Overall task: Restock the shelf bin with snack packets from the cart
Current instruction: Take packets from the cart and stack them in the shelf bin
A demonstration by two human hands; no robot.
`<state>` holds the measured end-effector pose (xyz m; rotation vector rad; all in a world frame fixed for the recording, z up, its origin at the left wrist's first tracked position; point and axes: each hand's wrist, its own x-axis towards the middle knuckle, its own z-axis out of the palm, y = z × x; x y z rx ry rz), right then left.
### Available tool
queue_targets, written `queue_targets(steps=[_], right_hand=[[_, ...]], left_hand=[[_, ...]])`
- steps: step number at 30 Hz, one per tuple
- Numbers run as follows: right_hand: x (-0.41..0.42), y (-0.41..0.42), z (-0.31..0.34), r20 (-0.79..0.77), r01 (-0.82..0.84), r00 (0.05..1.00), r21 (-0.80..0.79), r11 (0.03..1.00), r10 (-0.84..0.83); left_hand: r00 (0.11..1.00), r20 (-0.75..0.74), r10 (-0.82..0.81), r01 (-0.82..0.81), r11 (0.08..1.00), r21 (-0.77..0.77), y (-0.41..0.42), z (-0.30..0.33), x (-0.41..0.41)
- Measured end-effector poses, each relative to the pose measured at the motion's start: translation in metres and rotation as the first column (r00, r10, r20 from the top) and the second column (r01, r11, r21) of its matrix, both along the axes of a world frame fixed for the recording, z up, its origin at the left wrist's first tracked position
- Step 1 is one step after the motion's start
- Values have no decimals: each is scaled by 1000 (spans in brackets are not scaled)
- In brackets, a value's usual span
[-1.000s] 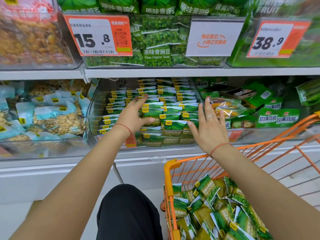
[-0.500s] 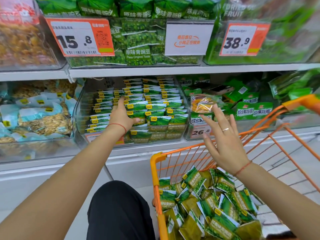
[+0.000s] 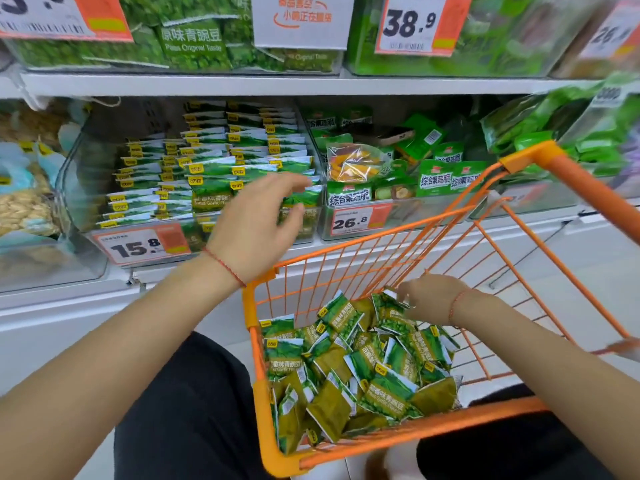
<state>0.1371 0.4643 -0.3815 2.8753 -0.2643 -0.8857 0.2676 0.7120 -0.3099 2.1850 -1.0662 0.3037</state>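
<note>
The right hand [image 3: 427,297] has dropped from the shelf into the cart [image 3: 408,433], fingers curling onto a packet [image 3: 393,308] atop the pile. The left hand [image 3: 258,225] has left the bin [image 3: 74,174], fingers relaxed, holding nothing. Packets too many to count.

Your cart [image 3: 571,174] frame is orange, wire sides orange too. Packets [image 3: 388,368] under your right hand [image 3: 429,299] are green with pea print, white edges, small yellow tags; some lie olive-green back up. Bin [image 3: 79,168] behind your left hand [image 3: 256,223] is clear plastic, its packets the same green, white and yellow. Price tag [image 3: 142,242] below your left hand: white with black digits, orange block. Both your wrists carry thin red string bands. Your trousers [image 3: 183,410] are black.
</note>
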Motion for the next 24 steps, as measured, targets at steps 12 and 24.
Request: queue_targets(steps=[12,24], right_hand=[[-17,-10,-38,-376,-72,926,-117,990,23],[-19,-36,-3,-15,337,869,750,569,-495]], left_hand=[[831,-472,-296,548,282,788,-123,-139,-117],[673,-710,-207,683,543,488,-121,-114,-104]])
